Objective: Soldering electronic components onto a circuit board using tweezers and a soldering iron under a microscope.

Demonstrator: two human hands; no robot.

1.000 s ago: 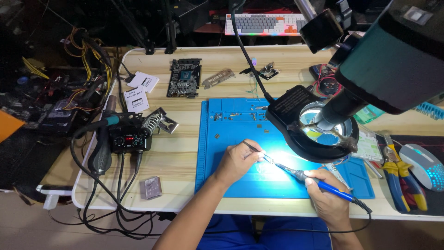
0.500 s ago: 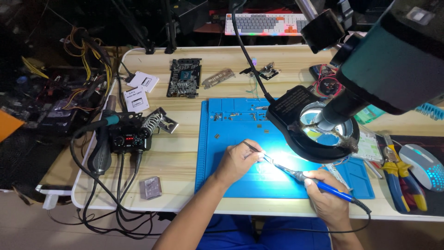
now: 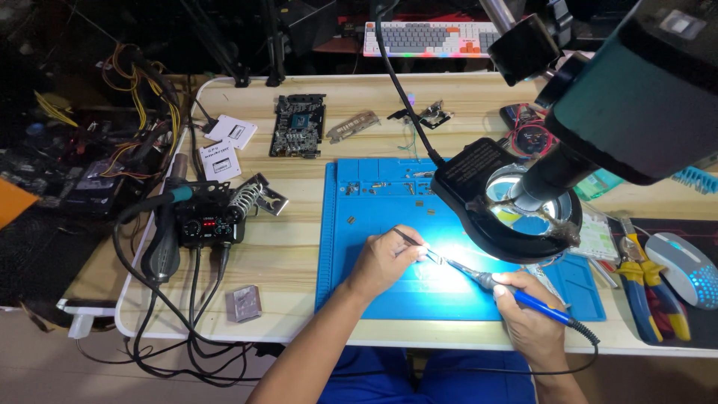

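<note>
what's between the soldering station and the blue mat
Only bare wooden table lies between the soldering station and the blue mat, beyond the station's coil stand; the head view shows it.

Blue work mat [image 3: 374,224]; blue-handled soldering iron [image 3: 523,295]; pale wooden table [image 3: 299,247].

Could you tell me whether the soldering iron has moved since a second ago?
No. The soldering iron in the right hand keeps its tip at the same bright spot on the blue mat, just below the ring lamp.
</note>
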